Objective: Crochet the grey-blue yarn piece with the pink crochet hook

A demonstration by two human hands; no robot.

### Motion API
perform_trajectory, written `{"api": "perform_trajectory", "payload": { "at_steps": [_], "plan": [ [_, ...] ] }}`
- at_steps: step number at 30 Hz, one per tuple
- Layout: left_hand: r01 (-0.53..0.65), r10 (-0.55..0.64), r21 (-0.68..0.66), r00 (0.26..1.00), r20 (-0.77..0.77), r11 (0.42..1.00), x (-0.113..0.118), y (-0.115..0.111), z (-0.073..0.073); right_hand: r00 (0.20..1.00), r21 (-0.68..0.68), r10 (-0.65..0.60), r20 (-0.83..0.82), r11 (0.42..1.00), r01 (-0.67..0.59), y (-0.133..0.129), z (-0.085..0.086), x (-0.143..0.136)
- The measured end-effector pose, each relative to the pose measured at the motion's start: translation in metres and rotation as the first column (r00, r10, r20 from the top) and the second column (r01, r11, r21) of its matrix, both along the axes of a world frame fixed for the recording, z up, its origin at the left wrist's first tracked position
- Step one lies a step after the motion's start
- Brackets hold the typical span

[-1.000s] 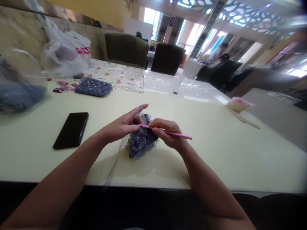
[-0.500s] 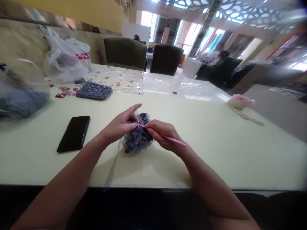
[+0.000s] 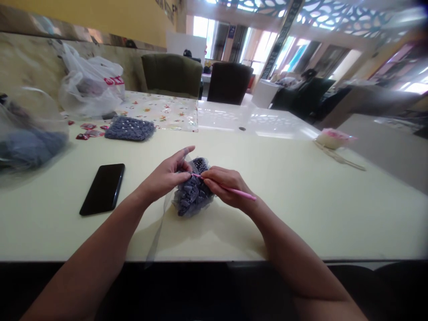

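My left hand (image 3: 175, 171) pinches the upper edge of a grey-blue ruffled crochet piece (image 3: 194, 196), its index finger raised with a sheer grey ribbon (image 3: 157, 236) running over it. That ribbon trails down past the table's front edge. In my right hand (image 3: 227, 185) is a pink crochet hook (image 3: 242, 193), held like a pen, its tip at the stitches beside my left thumb. Both hands are closed, close together above the table. Fingers partly hide the top of the piece and the hook's tip.
A black phone (image 3: 103, 189) lies left of my arm. Behind it are a flat grey-blue crochet piece (image 3: 130, 128), small red packets (image 3: 88, 133) and plastic bags (image 3: 92, 84). At the right sits a pink-and-white item (image 3: 332, 138) with a cord. Chairs (image 3: 172, 73) stand beyond.
The view has shifted slightly. Both hands keep their grip on the crochet piece and the hook, with hardly any movement; the piece's lower part has turned a little.
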State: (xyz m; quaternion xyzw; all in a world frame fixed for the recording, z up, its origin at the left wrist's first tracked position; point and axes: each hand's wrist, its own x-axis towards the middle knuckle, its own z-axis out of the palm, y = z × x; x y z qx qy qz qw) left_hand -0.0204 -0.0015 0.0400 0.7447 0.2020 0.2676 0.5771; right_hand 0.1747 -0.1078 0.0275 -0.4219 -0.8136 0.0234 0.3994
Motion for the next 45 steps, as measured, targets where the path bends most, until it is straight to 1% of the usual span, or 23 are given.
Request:
{"api": "perform_trajectory", "payload": {
  "at_steps": [4,6,8,10,12,14,16,17,19,21,22,24,26,27,29,31,33,35,39,42,45],
  "plan": [
    [-0.046,0.047,0.014,0.999,-0.014,0.999,0.001,-0.003,0.001,0.995,0.01,-0.058,0.082,0.998,0.057,-0.002,0.002,-0.004],
    [-0.061,0.063,0.052,0.997,-0.037,0.997,0.001,-0.004,0.001,0.984,0.016,-0.09,0.157,0.996,0.089,-0.002,0.002,-0.007],
    [-0.082,0.09,0.115,0.994,-0.066,0.99,0.001,-0.006,0.001,0.954,0.067,-0.166,0.252,0.986,0.154,-0.003,-0.002,-0.011],
    [-0.11,0.127,0.177,0.988,-0.085,0.978,0.002,-0.009,0.0,0.899,0.179,-0.293,0.325,0.953,0.246,-0.002,-0.008,-0.018],
    [-0.153,0.176,0.237,0.981,-0.08,0.959,0.005,-0.013,-0.001,0.838,0.301,-0.415,0.354,0.899,0.318,-0.001,-0.017,-0.025],
    [-0.207,0.232,0.279,0.971,-0.057,0.938,0.008,-0.018,-0.003,0.8,0.384,-0.49,0.346,0.852,0.355,0.0,-0.024,-0.03],
    [-0.257,0.273,0.265,0.961,-0.028,0.929,0.01,-0.02,-0.004,0.785,0.433,-0.535,0.314,0.816,0.383,0.001,-0.028,-0.034],
    [-0.27,0.282,0.231,0.959,-0.019,0.935,0.011,-0.021,-0.004,0.78,0.451,-0.555,0.291,0.798,0.399,0.001,-0.029,-0.034],
    [-0.261,0.263,0.111,0.965,-0.004,0.959,0.013,-0.02,-0.006,0.766,0.477,-0.588,0.26,0.768,0.427,0.001,-0.029,-0.036],
    [-0.22,0.223,-0.076,0.975,0.028,0.973,0.013,-0.019,-0.007,0.747,0.491,-0.614,0.257,0.748,0.446,0.0,-0.029,-0.038],
    [-0.193,0.205,-0.182,0.977,0.051,0.964,0.013,-0.018,-0.008,0.734,0.5,-0.628,0.26,0.738,0.454,-0.001,-0.029,-0.04],
    [-0.134,0.18,-0.374,0.979,0.092,0.918,0.013,-0.017,-0.009,0.709,0.523,-0.658,0.255,0.71,0.471,-0.002,-0.028,-0.042],
    [-0.086,0.16,-0.506,0.981,0.105,0.858,0.013,-0.017,-0.009,0.695,0.547,-0.679,0.237,0.685,0.482,-0.004,-0.027,-0.044],
    [-0.063,0.145,-0.553,0.984,0.105,0.831,0.012,-0.017,-0.009,0.697,0.551,-0.679,0.231,0.681,0.481,-0.005,-0.027,-0.044],
    [-0.021,0.107,-0.62,0.989,0.101,0.784,0.011,-0.017,-0.006,0.719,0.555,-0.66,0.217,0.69,0.465,-0.007,-0.026,-0.043],
    [0.019,0.062,-0.659,0.993,0.1,0.752,0.009,-0.017,-0.003,0.763,0.556,-0.613,0.205,0.715,0.424,-0.007,-0.026,-0.039],
    [0.064,0.019,-0.677,0.993,0.115,0.733,0.008,-0.016,-0.001,0.816,0.56,-0.54,0.206,0.749,0.354,-0.006,-0.027,-0.031],
    [0.105,-0.018,-0.678,0.991,0.134,0.728,0.006,-0.014,0.0,0.861,0.564,-0.456,0.224,0.781,0.267,-0.003,-0.027,-0.022],
    [0.122,-0.063,-0.653,0.992,0.113,0.747,0.003,-0.009,-0.001,0.921,0.543,-0.312,0.232,0.828,0.144,0.004,-0.026,-0.007],
    [0.104,-0.062,-0.615,0.994,0.09,0.781,0.0,-0.004,-0.001,0.947,0.471,-0.249,0.205,0.873,0.128,0.004,-0.023,-0.005],
    [0.071,-0.023,-0.552,0.995,0.094,0.831,0.0,-0.001,-0.001,0.973,0.344,-0.193,0.127,0.929,0.14,0.001,-0.02,-0.007]
  ]
}}
